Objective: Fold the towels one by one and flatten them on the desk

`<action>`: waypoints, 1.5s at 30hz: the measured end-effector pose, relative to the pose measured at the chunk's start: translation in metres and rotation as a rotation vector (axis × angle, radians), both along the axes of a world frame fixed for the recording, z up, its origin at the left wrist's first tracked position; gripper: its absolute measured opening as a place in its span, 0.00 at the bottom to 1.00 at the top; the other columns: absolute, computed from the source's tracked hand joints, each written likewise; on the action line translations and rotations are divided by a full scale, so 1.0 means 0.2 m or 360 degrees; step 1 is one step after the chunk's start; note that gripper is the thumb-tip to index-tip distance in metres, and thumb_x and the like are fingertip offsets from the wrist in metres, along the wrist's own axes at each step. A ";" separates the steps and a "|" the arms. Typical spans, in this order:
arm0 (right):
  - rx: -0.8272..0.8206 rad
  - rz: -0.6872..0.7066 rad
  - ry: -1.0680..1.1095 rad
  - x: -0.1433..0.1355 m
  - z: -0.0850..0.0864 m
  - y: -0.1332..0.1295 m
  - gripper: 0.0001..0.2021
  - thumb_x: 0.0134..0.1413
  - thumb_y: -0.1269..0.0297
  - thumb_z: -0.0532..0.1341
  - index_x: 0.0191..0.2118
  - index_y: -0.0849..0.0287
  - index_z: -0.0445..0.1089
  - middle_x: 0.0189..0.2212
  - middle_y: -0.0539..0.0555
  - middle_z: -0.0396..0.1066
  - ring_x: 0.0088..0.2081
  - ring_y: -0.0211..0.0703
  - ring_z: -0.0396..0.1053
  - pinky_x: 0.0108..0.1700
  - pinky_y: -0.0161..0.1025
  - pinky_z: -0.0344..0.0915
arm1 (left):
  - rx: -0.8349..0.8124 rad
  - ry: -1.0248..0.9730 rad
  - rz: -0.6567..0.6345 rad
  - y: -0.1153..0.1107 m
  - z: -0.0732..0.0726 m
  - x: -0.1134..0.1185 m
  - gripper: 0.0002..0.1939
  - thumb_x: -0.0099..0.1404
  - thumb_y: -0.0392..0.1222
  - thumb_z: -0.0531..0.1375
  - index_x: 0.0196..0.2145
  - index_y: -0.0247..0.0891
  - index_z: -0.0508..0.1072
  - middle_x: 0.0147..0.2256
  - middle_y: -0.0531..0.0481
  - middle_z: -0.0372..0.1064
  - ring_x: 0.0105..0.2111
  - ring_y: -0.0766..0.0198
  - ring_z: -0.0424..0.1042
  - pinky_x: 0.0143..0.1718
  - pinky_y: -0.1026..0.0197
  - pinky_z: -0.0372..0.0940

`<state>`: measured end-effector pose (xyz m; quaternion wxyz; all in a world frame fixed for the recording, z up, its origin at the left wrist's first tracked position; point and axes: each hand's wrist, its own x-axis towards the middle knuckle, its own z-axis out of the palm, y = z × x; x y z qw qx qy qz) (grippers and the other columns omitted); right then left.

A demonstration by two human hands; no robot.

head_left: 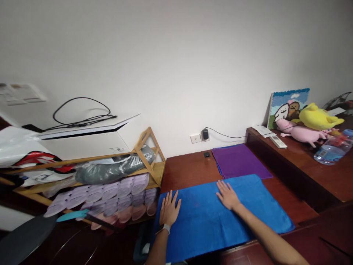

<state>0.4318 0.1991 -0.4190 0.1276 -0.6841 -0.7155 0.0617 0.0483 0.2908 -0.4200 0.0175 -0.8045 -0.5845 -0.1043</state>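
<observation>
A blue cloth point(198, 221) is spread over the dark red wooden desk point(190, 169), and its near edge reaches the desk's front. My left hand point(169, 209), with a watch on the wrist, lies palm down near the cloth's left edge, fingers spread. Farther right, my right hand point(228, 195) rests flat on the same cloth near its back edge, fingers stretched out. Behind the blue cloth lies a purple cloth point(242, 160), with a bit of blue fabric showing under its edge.
At left stands a wooden rack point(157, 173) with lilac slippers point(124, 187) and a white box point(88, 143). A raised desk section point(309, 165) at right bears plush toys point(317, 117), a water bottle point(331, 151) and a remote point(278, 142). A black plug point(205, 134) sits in the wall socket.
</observation>
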 end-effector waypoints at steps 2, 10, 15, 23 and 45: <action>-0.0066 -0.0240 -0.0086 0.33 -0.01 -0.07 0.34 0.72 0.48 0.42 0.76 0.59 0.49 0.75 0.57 0.47 0.76 0.53 0.44 0.75 0.58 0.41 | 0.0003 -0.0008 0.0006 0.00 0.00 0.00 0.30 0.78 0.56 0.48 0.72 0.47 0.59 0.74 0.42 0.50 0.73 0.51 0.51 0.73 0.42 0.48; -0.0210 -0.0748 -0.0146 0.95 -0.07 -0.23 0.36 0.71 0.49 0.37 0.77 0.65 0.44 0.76 0.60 0.43 0.76 0.52 0.41 0.75 0.57 0.40 | -0.0128 0.0044 0.0024 0.02 0.06 0.02 0.30 0.78 0.54 0.48 0.73 0.45 0.58 0.74 0.41 0.48 0.74 0.49 0.50 0.72 0.40 0.48; -0.0008 -0.0688 -0.0161 0.71 -0.01 -0.24 0.34 0.72 0.53 0.39 0.75 0.67 0.51 0.74 0.65 0.51 0.75 0.56 0.45 0.74 0.61 0.41 | -0.0059 -0.0017 -0.0103 -0.17 0.11 0.05 0.29 0.79 0.49 0.45 0.72 0.40 0.59 0.73 0.39 0.52 0.73 0.50 0.53 0.72 0.40 0.51; 0.0221 0.0156 0.0076 -0.45 0.03 -0.37 0.30 0.75 0.55 0.42 0.75 0.61 0.53 0.74 0.58 0.52 0.74 0.50 0.49 0.74 0.55 0.47 | -0.0015 -0.0093 -0.0590 -0.69 0.08 0.46 0.28 0.80 0.47 0.44 0.74 0.47 0.53 0.74 0.47 0.49 0.74 0.56 0.50 0.72 0.42 0.53; -0.0065 -0.0934 -0.0011 0.92 -0.14 -0.98 0.42 0.63 0.46 0.38 0.74 0.65 0.55 0.73 0.61 0.53 0.74 0.60 0.48 0.73 0.62 0.47 | 0.0044 -0.0010 -0.0075 -0.64 0.01 -0.02 0.29 0.79 0.53 0.46 0.73 0.50 0.57 0.74 0.45 0.51 0.73 0.51 0.52 0.71 0.39 0.51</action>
